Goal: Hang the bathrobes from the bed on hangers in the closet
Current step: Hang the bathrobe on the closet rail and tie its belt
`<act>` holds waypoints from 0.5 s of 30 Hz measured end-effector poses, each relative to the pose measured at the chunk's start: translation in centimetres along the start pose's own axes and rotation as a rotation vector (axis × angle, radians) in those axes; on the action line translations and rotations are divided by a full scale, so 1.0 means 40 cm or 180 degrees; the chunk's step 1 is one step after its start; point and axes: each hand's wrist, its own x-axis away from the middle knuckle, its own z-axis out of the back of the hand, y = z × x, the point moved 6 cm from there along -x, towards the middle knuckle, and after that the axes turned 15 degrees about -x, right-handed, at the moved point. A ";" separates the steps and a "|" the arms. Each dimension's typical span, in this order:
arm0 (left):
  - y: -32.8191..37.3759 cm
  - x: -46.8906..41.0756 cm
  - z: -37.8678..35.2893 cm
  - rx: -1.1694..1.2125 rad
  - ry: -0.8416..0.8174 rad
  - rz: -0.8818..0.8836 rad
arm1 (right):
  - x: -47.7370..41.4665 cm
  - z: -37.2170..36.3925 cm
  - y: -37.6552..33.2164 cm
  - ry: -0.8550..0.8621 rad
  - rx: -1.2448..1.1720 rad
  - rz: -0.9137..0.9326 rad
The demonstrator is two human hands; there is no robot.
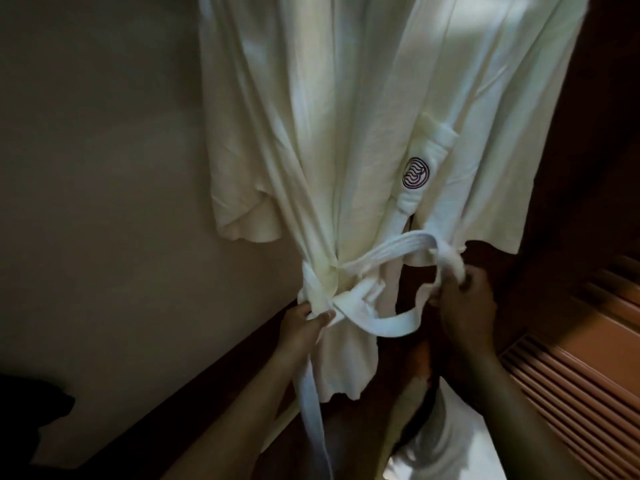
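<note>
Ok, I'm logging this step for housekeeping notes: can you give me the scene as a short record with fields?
robe: white bathrobe hanging up, top out of view, round logo on its front
belt: white belt round the waist, crossed at the front, one end dangling down
left hand: grips the belt at the crossing
right hand: holds the bunched other end of the belt
surroundings: pale wall to the left, slatted panel to the right

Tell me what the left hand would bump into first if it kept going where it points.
The left hand holds the belt at its knot. Pushing on up and right, it would probably press into the bathrobe gathered just behind, though depth is unclear.
</note>
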 end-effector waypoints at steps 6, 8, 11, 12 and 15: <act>0.040 -0.019 -0.007 0.0060 -0.0614 -0.0268 | 0.131 -0.195 0.132 -0.1896 0.0828 -0.0159; 0.061 -0.017 0.001 0.0154 -0.0713 -0.0354 | 0.148 -0.264 0.088 -0.2202 0.0631 -0.0101; 0.082 -0.022 0.021 0.0247 -0.0843 -0.0504 | 0.108 -0.303 0.075 -0.2089 0.1116 -0.0114; 0.087 -0.019 0.031 0.0220 -0.0871 -0.0520 | 0.096 -0.305 0.072 -0.2115 0.1283 -0.0073; 0.082 -0.027 0.055 -0.0047 -0.0783 -0.0506 | 0.061 -0.304 0.015 -0.1896 0.0904 -0.0004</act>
